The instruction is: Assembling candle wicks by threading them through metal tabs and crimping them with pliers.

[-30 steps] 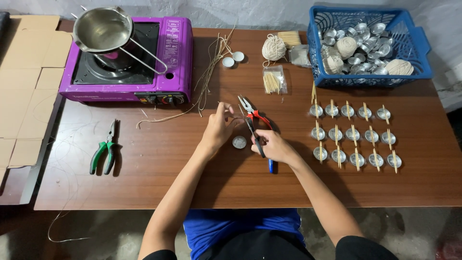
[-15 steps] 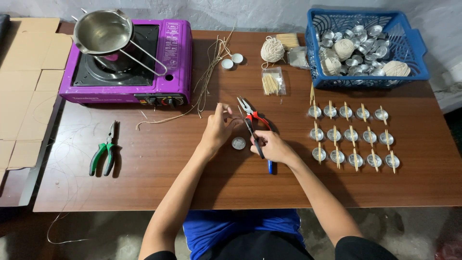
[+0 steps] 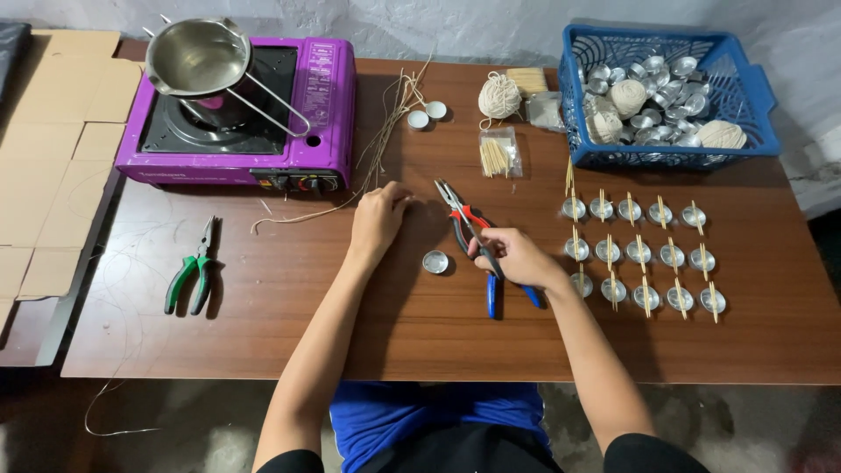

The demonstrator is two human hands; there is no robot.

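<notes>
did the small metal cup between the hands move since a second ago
No. The small metal cup sits in the same spot on the table, level with the pliers, between both hands.

Even, soft overhead light — sharp, faint shadows.

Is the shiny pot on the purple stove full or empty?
Empty: the pot on the purple stove shows only its bare, shiny metal bottom.

Head camera looks steeply down over the table (image 3: 420, 342).
</notes>
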